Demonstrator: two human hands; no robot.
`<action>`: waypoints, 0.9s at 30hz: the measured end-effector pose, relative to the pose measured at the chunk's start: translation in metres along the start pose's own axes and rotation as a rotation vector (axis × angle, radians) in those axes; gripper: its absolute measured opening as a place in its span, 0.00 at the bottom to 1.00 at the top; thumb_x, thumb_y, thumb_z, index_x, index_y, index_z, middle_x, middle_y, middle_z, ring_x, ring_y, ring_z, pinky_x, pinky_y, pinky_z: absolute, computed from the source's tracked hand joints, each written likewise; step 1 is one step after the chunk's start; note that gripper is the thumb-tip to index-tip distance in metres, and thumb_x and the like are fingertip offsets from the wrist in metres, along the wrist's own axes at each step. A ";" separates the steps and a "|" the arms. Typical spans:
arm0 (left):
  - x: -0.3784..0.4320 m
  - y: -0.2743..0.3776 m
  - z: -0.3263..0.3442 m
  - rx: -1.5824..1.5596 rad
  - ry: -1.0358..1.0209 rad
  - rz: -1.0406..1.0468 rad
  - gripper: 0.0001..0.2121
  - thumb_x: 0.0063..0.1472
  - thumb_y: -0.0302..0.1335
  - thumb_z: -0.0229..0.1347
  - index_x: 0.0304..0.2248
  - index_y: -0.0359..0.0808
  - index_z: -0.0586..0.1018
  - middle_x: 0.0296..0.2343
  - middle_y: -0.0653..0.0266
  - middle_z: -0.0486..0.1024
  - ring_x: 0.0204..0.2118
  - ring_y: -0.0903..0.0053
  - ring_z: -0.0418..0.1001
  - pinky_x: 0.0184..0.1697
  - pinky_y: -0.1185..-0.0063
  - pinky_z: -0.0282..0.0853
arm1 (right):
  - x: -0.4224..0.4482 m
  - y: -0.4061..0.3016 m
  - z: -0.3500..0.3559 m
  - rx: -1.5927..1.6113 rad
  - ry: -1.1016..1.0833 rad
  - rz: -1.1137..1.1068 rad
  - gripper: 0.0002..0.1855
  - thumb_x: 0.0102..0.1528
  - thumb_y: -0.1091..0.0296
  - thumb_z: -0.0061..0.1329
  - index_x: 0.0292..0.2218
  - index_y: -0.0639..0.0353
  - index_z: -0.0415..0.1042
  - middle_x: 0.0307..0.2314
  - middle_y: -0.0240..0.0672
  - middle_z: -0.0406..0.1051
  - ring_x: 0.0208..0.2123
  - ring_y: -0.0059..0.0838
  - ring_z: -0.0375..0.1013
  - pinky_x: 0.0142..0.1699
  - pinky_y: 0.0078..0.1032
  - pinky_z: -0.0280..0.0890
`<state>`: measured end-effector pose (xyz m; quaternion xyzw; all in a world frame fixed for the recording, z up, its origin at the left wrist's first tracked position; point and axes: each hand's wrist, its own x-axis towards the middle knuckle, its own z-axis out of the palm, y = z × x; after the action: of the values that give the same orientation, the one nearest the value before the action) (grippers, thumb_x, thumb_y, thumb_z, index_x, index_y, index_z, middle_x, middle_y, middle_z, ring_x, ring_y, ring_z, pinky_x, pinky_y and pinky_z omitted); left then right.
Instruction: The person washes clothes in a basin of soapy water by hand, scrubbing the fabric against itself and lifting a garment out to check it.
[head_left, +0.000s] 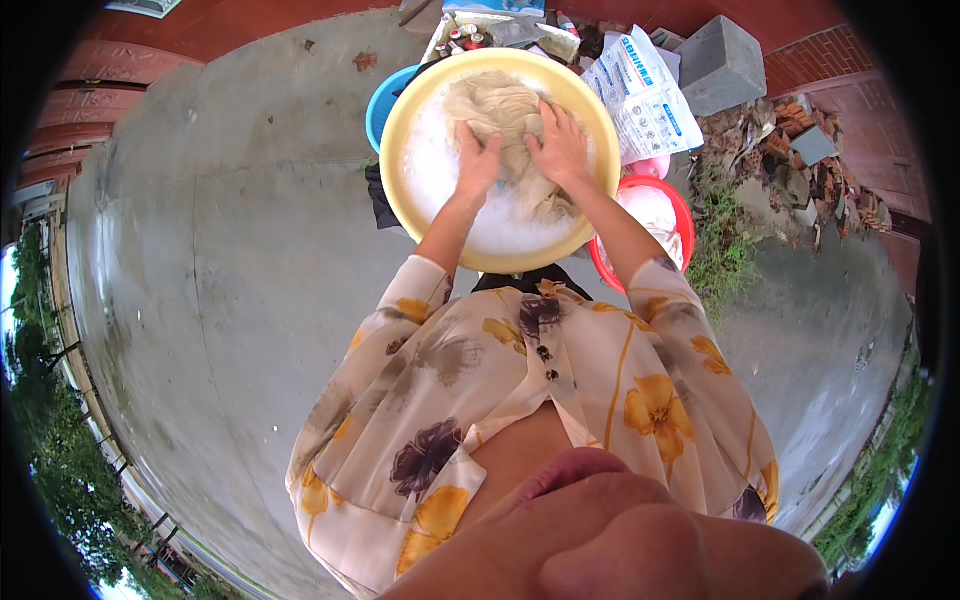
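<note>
A yellow plastic basin (499, 260) stands in front of me, holding white suds (435, 165). A wet beige cloth (499, 105) lies bunched in it, partly under the foam. My left hand (478, 159) grips the cloth's left side, with the thumb apart from the fingers. On the cloth's right side, my right hand (562, 146) has its fingers laid over the folds and the thumb pointing inward. Both hands are inside the basin's rim, a short gap apart. Some fingertips are hidden in the fabric.
A red basin (686, 221) with white cloth (649, 210) stands at the right. Behind the yellow basin's left is a blue basin (381, 109). A printed white-and-blue bag (645, 97), a grey block (724, 64) and broken bricks (799, 120) lie at the back right. Wet concrete (225, 247) surrounds me.
</note>
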<state>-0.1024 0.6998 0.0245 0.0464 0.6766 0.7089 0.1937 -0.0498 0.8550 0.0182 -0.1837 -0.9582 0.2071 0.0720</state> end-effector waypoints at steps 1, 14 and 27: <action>0.000 0.002 0.009 0.165 0.000 0.093 0.33 0.60 0.27 0.51 0.61 0.33 0.48 0.53 0.47 0.63 0.53 0.61 0.66 0.57 0.70 0.59 | 0.002 -0.002 0.003 -0.035 -0.052 0.058 0.36 0.55 0.53 0.47 0.62 0.48 0.52 0.58 0.42 0.54 0.61 0.44 0.51 0.60 0.49 0.51; -0.013 0.028 0.007 -0.600 -0.094 -0.562 0.35 0.63 0.55 0.44 0.58 0.34 0.61 0.52 0.52 0.66 0.53 0.63 0.67 0.56 0.65 0.64 | -0.023 -0.069 -0.054 0.838 -0.013 0.046 0.22 0.51 0.55 0.55 0.42 0.62 0.72 0.31 0.50 0.76 0.33 0.47 0.76 0.40 0.36 0.70; 0.014 -0.042 0.018 -1.352 -0.417 0.057 0.23 0.70 0.42 0.33 0.55 0.35 0.65 0.49 0.56 0.69 0.50 0.67 0.70 0.53 0.69 0.68 | 0.015 -0.084 -0.007 0.331 0.222 0.069 0.15 0.55 0.50 0.47 0.30 0.52 0.72 0.23 0.50 0.73 0.29 0.55 0.74 0.34 0.47 0.67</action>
<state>-0.1005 0.7221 -0.0177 0.0685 0.0353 0.9549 0.2869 -0.0890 0.7927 0.0612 -0.2238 -0.8904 0.3427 0.1992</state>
